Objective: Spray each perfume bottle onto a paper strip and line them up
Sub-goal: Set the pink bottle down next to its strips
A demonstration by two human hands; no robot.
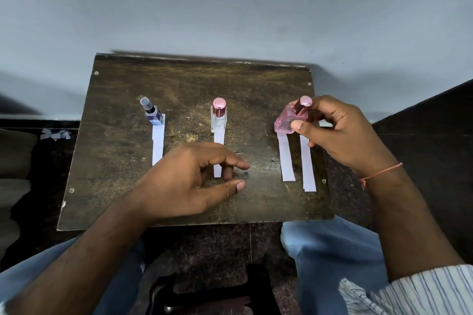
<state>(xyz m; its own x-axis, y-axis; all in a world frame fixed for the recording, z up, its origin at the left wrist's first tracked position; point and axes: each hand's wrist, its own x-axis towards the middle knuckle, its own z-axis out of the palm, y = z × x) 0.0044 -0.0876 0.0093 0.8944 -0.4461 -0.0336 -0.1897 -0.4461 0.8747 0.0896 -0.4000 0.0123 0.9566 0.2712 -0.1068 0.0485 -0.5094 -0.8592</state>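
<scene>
Presently, item one: pink bottle (289, 121), held at the top end of a paper strip (287, 158). Glass by the look, so likely hard, smooth, rather heavy for its bulk, and breakable if tipped off the board's edge. Cap (303, 105) rosy metal, probably slick. Right hand (337, 130) grips it: thumb on the body's near face, fingers curled behind the cap and shoulder. Best hold, in my judgement, is across the flat body, below the cap, since a cap may pull off.

Item two: spare strip (307, 163), just under the right palm's thumb side; thin, light, limp, easily blown or dragged.

Item three: clear bottle (218, 116), pink-capped, upright beyond the left fingertips, its strip (217, 156) passing under them.

Item four: blue bottle (154, 115) on its own strip (157, 144), beyond the left knuckles.

Left hand (189, 181) hovers loosely curled, holding nothing.

Support: worn wooden board (128, 181); paper scraps (55, 134) lie off to its left.
</scene>
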